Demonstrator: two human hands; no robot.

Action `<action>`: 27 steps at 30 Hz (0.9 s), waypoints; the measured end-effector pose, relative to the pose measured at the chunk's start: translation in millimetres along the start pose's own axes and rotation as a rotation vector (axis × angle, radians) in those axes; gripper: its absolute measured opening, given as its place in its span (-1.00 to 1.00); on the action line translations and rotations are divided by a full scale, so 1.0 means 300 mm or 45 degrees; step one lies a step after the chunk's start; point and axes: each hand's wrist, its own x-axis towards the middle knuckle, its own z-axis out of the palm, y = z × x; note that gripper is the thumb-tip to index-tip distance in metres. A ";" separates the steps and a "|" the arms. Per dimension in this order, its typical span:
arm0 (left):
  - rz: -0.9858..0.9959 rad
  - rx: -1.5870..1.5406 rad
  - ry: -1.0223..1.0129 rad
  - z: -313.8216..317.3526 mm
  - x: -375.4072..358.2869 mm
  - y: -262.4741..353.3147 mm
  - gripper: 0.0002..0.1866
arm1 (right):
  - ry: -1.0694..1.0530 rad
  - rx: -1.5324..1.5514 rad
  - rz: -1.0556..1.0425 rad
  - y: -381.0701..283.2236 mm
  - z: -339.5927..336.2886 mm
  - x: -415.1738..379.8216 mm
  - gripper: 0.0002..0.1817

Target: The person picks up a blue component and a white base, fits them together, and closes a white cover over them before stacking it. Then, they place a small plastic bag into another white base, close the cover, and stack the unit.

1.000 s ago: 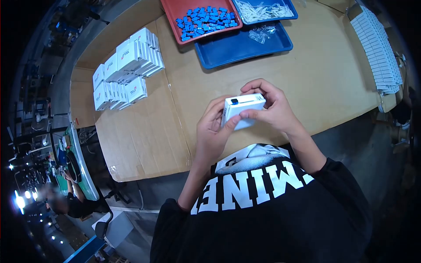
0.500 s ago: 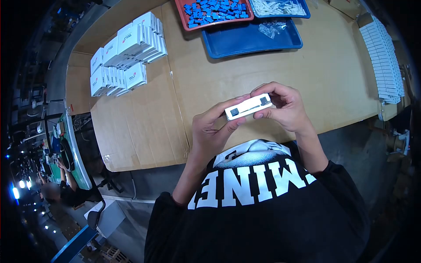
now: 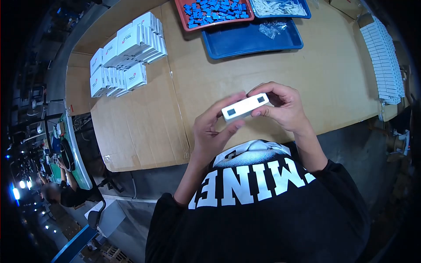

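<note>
A small white box (image 3: 245,107) with two dark square patches on its upward side is held above the cardboard-covered table, near its front edge. My right hand (image 3: 283,105) grips the right end between thumb and fingers. Around the left end is my left hand (image 3: 215,125), its fingers slightly blurred and parted from the thumb; the thumb tip is just below the box and the fingertips are behind it. Whether the left fingers press on the box cannot be made out.
White boxes (image 3: 127,48) are stacked at the back left. A red tray (image 3: 190,27) of blue parts, a blue tray (image 3: 302,14) of white pieces and a blue tray (image 3: 237,47) with clear bags stand behind. White cartons (image 3: 382,61) line the right. A person (image 3: 68,193) sits far left.
The box has shifted slightly left, and a dark slit along its upward side no longer shows. My left fingers have loosened around its left end.
</note>
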 end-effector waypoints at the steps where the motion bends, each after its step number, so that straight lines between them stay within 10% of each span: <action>1: -0.022 -0.079 0.077 0.015 0.009 0.013 -0.51 | -0.002 -0.002 -0.008 0.000 0.003 0.005 -0.61; 27: -0.490 0.007 0.121 -0.023 -0.035 -0.024 -0.61 | 0.121 0.126 0.241 0.064 0.064 -0.046 -0.56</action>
